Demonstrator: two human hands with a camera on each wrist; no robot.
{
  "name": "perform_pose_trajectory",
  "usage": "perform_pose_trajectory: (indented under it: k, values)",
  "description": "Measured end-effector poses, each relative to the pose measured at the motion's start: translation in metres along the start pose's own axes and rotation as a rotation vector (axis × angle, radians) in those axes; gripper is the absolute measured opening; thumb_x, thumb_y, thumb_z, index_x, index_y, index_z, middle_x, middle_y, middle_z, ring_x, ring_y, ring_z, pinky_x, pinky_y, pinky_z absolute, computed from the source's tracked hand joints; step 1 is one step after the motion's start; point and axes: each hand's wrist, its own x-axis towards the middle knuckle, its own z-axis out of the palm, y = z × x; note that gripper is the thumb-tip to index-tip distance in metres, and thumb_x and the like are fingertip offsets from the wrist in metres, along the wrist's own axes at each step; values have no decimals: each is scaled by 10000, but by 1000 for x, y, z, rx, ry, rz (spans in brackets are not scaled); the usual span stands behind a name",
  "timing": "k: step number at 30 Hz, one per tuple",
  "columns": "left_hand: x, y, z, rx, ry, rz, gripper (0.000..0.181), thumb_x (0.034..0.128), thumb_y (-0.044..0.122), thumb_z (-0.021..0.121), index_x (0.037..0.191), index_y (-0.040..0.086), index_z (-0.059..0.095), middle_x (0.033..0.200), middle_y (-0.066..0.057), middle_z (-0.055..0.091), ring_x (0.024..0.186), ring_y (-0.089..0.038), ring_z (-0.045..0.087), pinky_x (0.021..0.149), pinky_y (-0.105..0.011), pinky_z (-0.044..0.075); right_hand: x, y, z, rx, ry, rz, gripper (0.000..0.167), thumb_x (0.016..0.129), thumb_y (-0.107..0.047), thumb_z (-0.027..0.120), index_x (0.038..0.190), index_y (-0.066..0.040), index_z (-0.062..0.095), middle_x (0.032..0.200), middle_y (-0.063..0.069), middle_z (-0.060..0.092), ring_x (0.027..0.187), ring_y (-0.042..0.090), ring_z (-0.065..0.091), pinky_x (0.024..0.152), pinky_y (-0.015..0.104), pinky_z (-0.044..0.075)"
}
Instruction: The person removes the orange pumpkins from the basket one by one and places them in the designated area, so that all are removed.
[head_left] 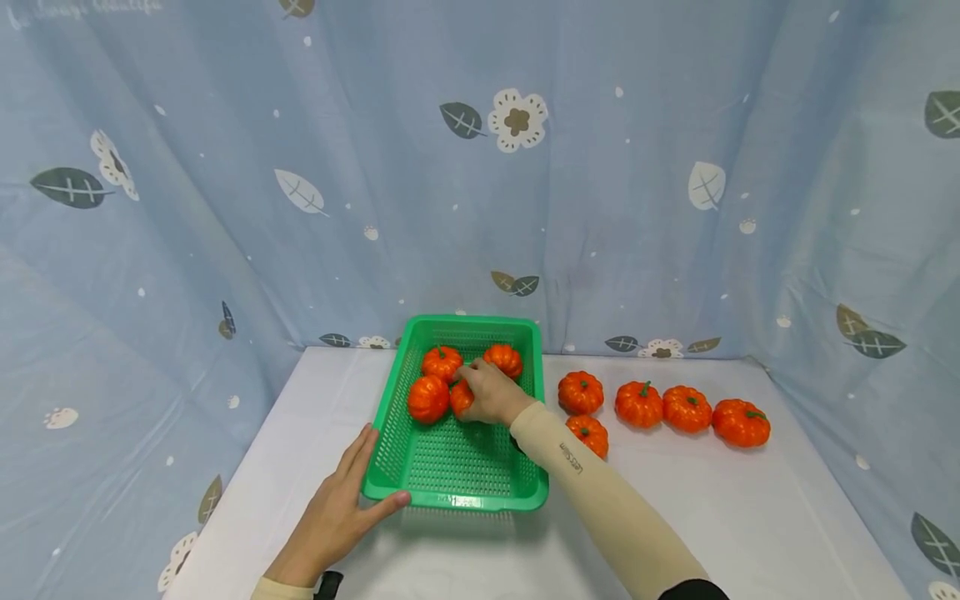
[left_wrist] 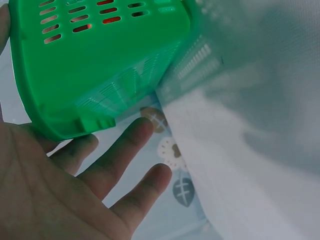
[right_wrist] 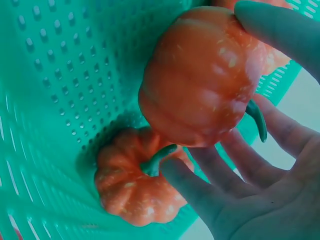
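Note:
A green perforated basket (head_left: 465,502) holds several small orange pumpkins, among them ones at the left (head_left: 429,400), back left (head_left: 442,363) and back right (head_left: 503,360). Inside it my right hand (head_left: 493,395) grips another pumpkin (head_left: 461,400). The right wrist view shows the thumb at one side of that pumpkin (right_wrist: 200,75) and fingers of the hand (right_wrist: 255,200) at the other; a second pumpkin (right_wrist: 137,180) lies close by. My left hand (head_left: 333,512) touches the basket's near left corner, thumb at the front rim; its fingers extend beside the basket (left_wrist: 100,65) in the left wrist view.
Right of the basket, on the white table (head_left: 697,517), are two pumpkins (head_left: 581,392) (head_left: 588,435) near its side and a row of three farther right (head_left: 639,404) (head_left: 687,409) (head_left: 741,422). A blue patterned curtain (head_left: 600,167) hangs behind the table.

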Motion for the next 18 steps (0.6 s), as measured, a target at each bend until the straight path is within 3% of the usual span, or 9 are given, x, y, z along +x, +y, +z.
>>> perform_pose_trajectory:
  k: [10, 18]
  values:
    - [1, 0, -1, -8, -1, -11, 1011, 883, 595, 715, 1644, 205, 176, 1682, -59, 177, 1369, -454, 441, 1007, -655, 426, -11, -9, -18, 97, 23, 8, 805, 786, -342, 886, 1435, -13, 540, 1355, 127, 620, 1265, 314, 546, 1036, 385, 479]
    - [1, -2, 1, -11, -13, -15, 1020, 877, 618, 707, 1645, 217, 168, 1683, -61, 173, 1388, -450, 419, 1014, -660, 415, -37, -14, -41, 191, 96, -8, 757, 792, -342, 873, 1415, -36, 573, 1385, 102, 601, 1265, 277, 550, 1039, 403, 474]
